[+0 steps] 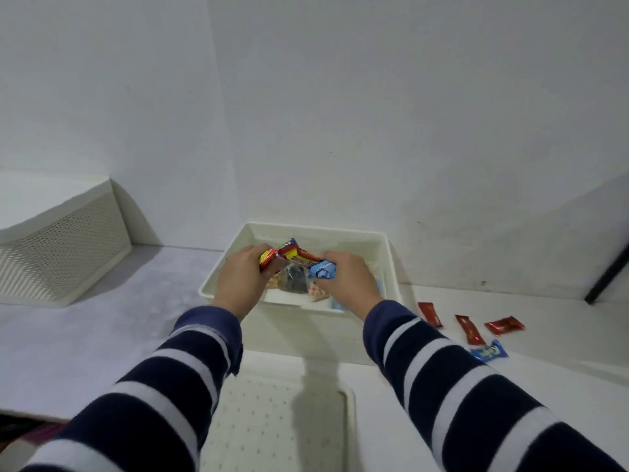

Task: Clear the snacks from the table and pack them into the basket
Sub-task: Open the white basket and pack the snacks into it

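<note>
A cream plastic basket stands against the wall at the middle of the white table. Both my hands are over it. My left hand grips a red and yellow snack packet. My right hand grips a light blue packet. A red, yellow and blue packet lies between the two hands; which hand holds it I cannot tell. Several snack bags lie inside the basket under my hands. Three red packets and a blue packet lie on the table to the right.
A perforated cream basket stands at the far left. A perforated cream lid or tray lies at the table's near edge below the basket. A dark bar leans at the right edge. The wall rises right behind the basket.
</note>
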### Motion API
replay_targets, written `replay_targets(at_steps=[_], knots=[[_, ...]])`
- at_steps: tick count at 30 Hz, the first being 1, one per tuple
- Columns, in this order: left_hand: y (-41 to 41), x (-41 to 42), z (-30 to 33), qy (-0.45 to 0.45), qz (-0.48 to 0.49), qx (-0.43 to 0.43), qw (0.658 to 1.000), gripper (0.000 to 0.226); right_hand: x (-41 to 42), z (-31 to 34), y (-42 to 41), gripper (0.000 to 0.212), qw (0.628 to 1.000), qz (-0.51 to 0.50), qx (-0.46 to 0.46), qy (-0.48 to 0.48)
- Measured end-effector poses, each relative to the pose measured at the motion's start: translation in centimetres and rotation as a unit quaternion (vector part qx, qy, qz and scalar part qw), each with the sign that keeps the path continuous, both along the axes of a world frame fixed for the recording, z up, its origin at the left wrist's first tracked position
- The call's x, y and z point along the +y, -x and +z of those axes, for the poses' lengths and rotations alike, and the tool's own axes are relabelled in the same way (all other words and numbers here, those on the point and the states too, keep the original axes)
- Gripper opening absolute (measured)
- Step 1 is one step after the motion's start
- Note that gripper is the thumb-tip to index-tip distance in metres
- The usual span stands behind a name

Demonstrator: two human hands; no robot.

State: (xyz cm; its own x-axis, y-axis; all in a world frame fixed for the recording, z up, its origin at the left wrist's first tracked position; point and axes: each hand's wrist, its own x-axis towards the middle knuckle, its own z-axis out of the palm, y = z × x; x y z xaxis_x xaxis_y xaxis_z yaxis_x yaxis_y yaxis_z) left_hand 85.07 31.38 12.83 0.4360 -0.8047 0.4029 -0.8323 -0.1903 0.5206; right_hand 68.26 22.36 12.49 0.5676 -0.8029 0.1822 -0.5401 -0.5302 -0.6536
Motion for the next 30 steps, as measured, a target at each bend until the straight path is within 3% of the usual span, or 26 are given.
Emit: replay_targets(at_steps=[3, 7, 12, 16, 21, 30], knots=[[-3.5, -2.8, -0.6, -0.131, -0.013, 0.069, 0.989, 0.012, -1.4, -1.4, -4.6, 0.031, 0.996, 0.025, 0.048, -0.065], [-7.1, -5.9, -3.8, -0.295, -0.026, 0.061, 0.953, 0.013, -3.1, -4.5, -8.8, 0.036, 0.975, 0.03, 0.146, -0.163], [-8.9, -8.7, -7.2, -0.425, -0.046, 0.093, 0.899, 0.042, -4.8, -6.5, -10.3, 0.061, 0.931, 0.052, 0.214, -0.289], [-9.5, -9.9, -7.6, -0.429, -0.055, 0.145, 0.89, 0.058, -5.9, -6.5, -11.1, 0.074, 0.918, 0.038, 0.182, -0.352], [-8.8, -10.2, -6.8, -0.405, -0.062, 0.13, 0.903, 0.052, -6.3, -6.7, -10.8, 0.056, 0.938, 0.008, 0.193, -0.288], [-1.0, -11.6, -1.3, -0.363, -0.135, 0.025, 0.921, 0.042, -6.4, 0.2, -3.1, 0.038, 0.97, -0.009, 0.199, -0.142]])
